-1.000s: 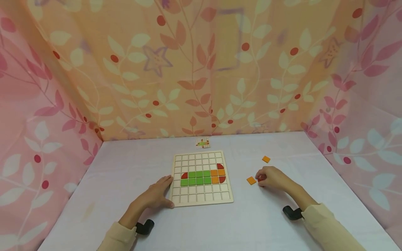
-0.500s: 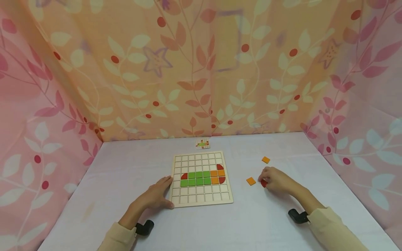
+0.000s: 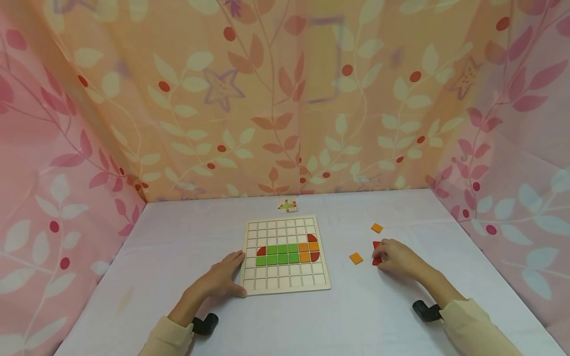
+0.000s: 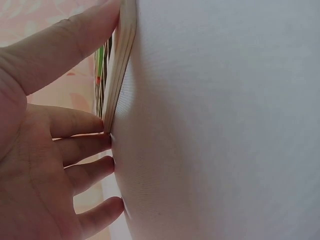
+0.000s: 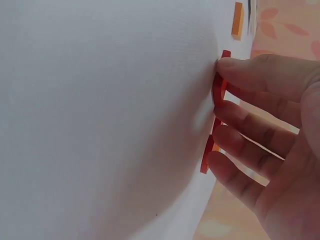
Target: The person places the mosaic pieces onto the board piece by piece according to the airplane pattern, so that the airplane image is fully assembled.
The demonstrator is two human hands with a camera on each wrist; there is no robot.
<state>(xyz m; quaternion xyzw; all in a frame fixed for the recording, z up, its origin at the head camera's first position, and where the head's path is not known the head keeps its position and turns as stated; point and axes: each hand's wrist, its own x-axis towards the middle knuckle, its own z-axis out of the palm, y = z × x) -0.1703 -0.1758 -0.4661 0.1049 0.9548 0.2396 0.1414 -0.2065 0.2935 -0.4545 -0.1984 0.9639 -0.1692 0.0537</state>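
Observation:
In the head view, my left hand [image 3: 220,277] rests at the left edge of a wooden grid board [image 3: 262,284], thumb and fingertips touching it, fingers fairly straight. Green squares [image 3: 283,253], orange squares [image 3: 305,255] and red rounded pieces [image 3: 312,238] sit in the board's cells. To the right of the board, my right hand [image 3: 398,258] is low over the table. Its thumb and fingers pinch a red tile [image 5: 218,90] that lies on the cloth. Another red tile [image 5: 206,154] lies by the lower fingers, and the hand partly hides both.
Two loose orange squares lie near the right hand, a nearer orange tile [image 3: 356,258] and a farther orange tile [image 3: 377,228]. A small pattern card [image 3: 287,203] lies behind the board. Floral cloth walls [image 3: 285,123] enclose the white table [image 3: 178,232] at the back and sides.
My right hand has shifted slightly right along the table with the red tile, and more red now shows beside its fingers. The left hand and the board have stayed in place.

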